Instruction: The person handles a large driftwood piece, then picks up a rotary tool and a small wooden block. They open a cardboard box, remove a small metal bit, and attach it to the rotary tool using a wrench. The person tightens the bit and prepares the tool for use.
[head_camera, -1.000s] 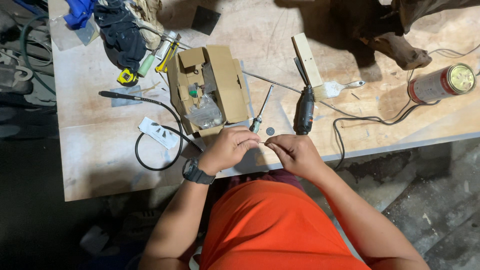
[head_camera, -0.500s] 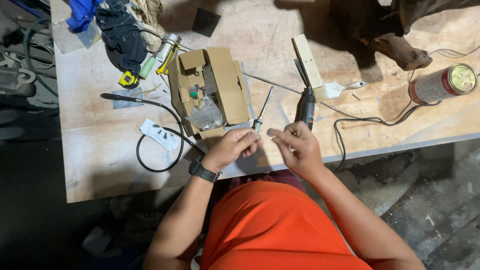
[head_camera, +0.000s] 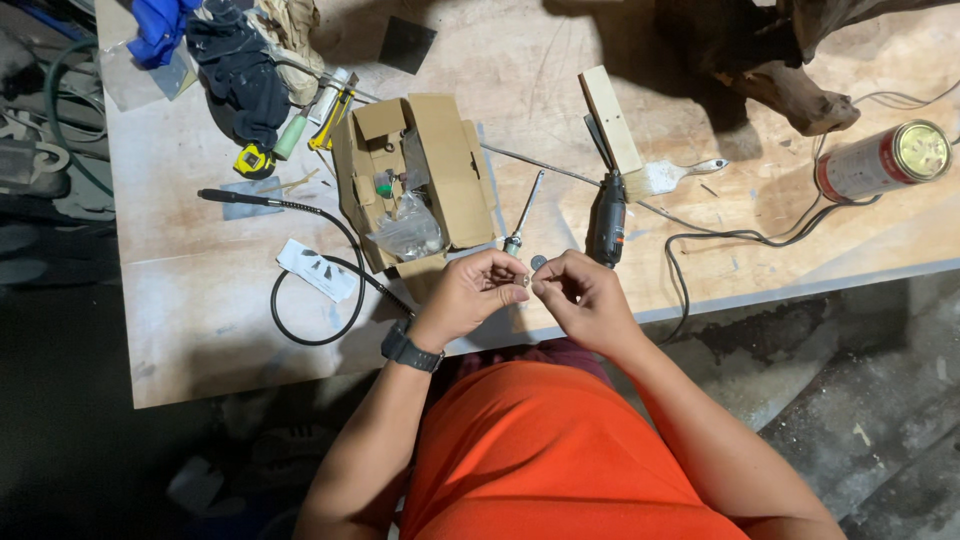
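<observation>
My left hand (head_camera: 470, 297) and my right hand (head_camera: 580, 297) meet fingertip to fingertip over the near edge of the plywood bench (head_camera: 200, 300). Between the fingers sits a tiny metal part (head_camera: 527, 281), too small to identify, pinched from both sides. A black watch (head_camera: 408, 350) is on my left wrist. Just beyond the fingers lie a small screwdriver (head_camera: 523, 216) and a black rotary tool (head_camera: 608, 220) with its cord. A small dark disc (head_camera: 538, 263) rests on the bench by my right fingertips.
An open cardboard box (head_camera: 440, 170) with small parts and a plastic bag stands left of centre. A black flexible shaft (head_camera: 300, 215) loops at left near a white packet (head_camera: 318, 269). A wooden block (head_camera: 612, 120), brush (head_camera: 680, 175), can (head_camera: 880, 160), tape measure (head_camera: 252, 160) and rags (head_camera: 235, 70) lie behind.
My hands have drawn a little closer together and nearer the rotary tool, still working the tiny part between the fingertips. Nothing on the bench has moved.
</observation>
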